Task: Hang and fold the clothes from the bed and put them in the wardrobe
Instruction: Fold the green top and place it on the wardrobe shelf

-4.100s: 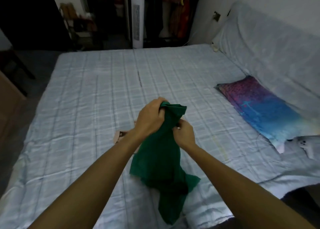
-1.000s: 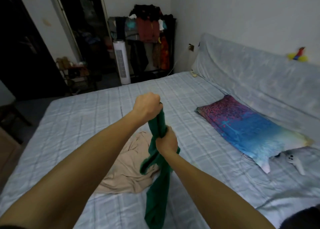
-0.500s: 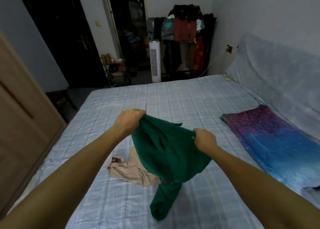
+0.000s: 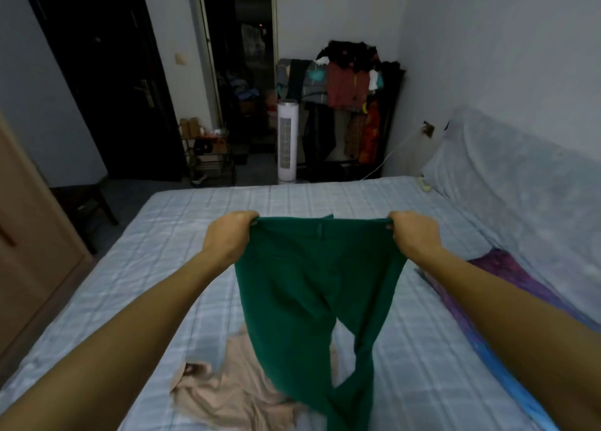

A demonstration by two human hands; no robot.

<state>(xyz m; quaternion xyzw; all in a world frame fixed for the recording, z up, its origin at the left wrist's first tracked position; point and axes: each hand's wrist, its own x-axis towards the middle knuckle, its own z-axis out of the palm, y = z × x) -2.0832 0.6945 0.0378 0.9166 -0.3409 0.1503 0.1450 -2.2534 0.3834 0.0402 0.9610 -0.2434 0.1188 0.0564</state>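
Pair of green cloth trousers (image 4: 312,284) held aloft over the pale checked bed (image 4: 162,251). Left hand (image 4: 227,238) and right hand (image 4: 414,235) clench the waistband corners. Judged soft, light, limp; waistband remains the soundest hold.

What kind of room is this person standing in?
Most likely a home bedroom: a wide bed with a checked sheet fills the view, a pillow lies on it, and a crowded clothes rack stands against the far wall.
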